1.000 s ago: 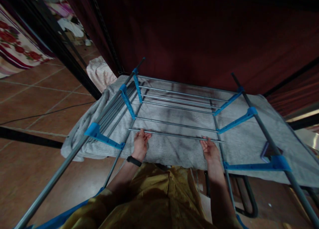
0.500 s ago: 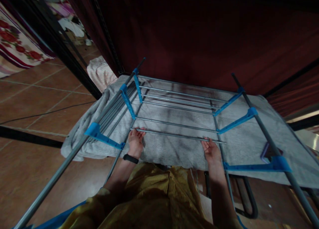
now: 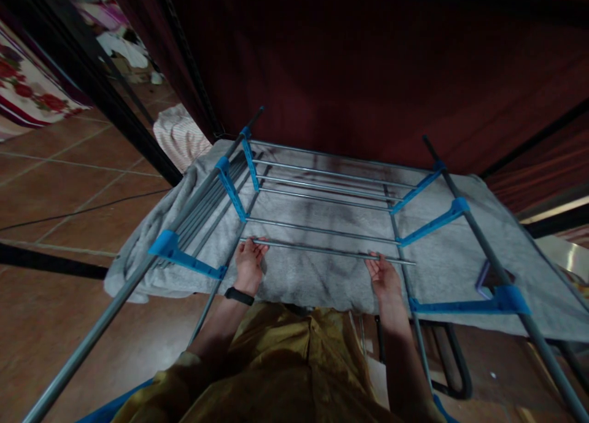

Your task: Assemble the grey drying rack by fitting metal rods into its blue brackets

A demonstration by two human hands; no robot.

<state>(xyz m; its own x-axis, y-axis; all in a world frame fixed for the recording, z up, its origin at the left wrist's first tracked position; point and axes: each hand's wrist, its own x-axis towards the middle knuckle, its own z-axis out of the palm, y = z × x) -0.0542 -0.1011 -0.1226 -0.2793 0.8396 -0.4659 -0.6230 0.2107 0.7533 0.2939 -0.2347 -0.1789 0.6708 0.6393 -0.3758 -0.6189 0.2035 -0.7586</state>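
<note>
A thin grey metal rod (image 3: 317, 249) lies crosswise in front of me, held near both its ends. My left hand (image 3: 249, 265), with a black band on its wrist, is closed around the rod's left end. Toward the other end my right hand (image 3: 383, 274) grips the same rod with its fingertips. Around them stands a rack frame of grey tubes (image 3: 488, 242) joined by blue plastic brackets (image 3: 430, 232). Several crossbars (image 3: 322, 229) span the frame beyond the held rod. The rod's right tip reaches past the right-hand upright.
Under the frame is a grey blanket (image 3: 317, 282). Several loose rods (image 3: 209, 202) lie on it at the left. A phone-like dark object (image 3: 488, 279) rests at the right. A dark red curtain (image 3: 345, 73) hangs behind; black poles (image 3: 115, 92) stand at the left.
My right hand has slid slightly left along the rod. The whole view has shifted a little, while the rod and my left hand keep nearly the same place.
</note>
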